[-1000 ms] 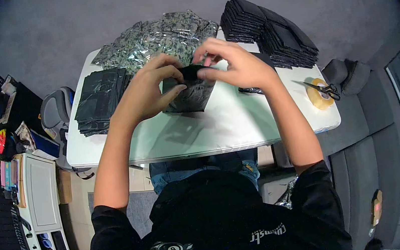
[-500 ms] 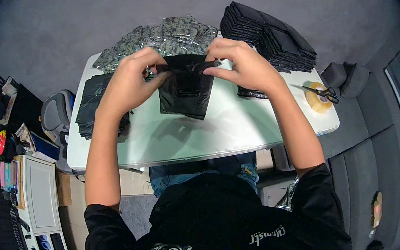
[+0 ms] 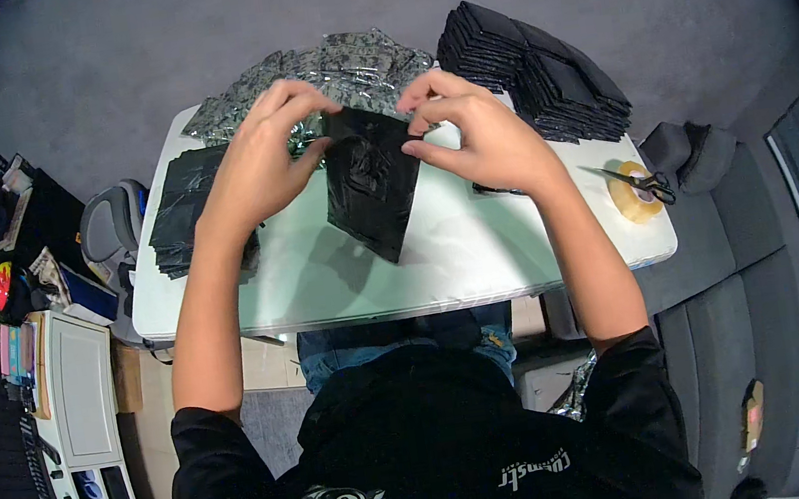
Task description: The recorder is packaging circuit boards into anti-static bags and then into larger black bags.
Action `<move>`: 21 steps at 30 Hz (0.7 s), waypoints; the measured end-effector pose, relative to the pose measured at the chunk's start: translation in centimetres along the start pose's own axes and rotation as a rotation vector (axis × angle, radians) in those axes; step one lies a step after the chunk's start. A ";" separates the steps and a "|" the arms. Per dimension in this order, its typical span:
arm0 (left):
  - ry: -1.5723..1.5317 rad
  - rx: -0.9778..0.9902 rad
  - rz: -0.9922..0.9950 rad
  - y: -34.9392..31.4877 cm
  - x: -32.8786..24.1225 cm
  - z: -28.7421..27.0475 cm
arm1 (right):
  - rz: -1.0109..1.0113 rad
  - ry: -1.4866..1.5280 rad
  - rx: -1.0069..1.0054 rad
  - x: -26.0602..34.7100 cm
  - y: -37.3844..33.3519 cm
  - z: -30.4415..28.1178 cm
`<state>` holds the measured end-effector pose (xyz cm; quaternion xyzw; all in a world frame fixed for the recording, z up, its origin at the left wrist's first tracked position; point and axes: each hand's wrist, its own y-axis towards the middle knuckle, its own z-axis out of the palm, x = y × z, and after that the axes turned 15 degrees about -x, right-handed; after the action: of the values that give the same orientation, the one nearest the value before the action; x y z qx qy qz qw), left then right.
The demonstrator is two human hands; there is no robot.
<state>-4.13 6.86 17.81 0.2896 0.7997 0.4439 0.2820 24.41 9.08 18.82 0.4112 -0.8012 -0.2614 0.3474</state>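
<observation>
Pinching a wrinkly, super glossy black rectangular plastic bag by its upper right corner with the bare right hand, tilted above a smooth white table. Got the bare left hand curled by the other top corner, can't tell if gripping or just touching.

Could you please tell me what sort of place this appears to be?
Probably a lounge or small office doubling as a packing workspace: the tall stack of flat black packets and the yellowish tape roll suggest packing, while the grey sofa suggests a lounge.
</observation>
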 end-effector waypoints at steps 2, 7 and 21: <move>-0.006 -0.024 -0.028 0.4 -1.5 0.4 | 0.004 -0.063 -0.067 0.6 -0.1 0.8; -0.094 0.132 -0.419 -1.1 -5.8 1.6 | 0.157 -0.099 -0.261 1.7 0.6 3.3; -0.247 0.156 -0.649 -3.0 -1.1 0.9 | -0.048 -0.047 0.152 -2.7 -0.2 -0.9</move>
<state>-3.35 5.28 14.99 0.0926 0.8415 0.2303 0.4798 26.31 11.16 18.28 0.4491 -0.8166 -0.2175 0.2902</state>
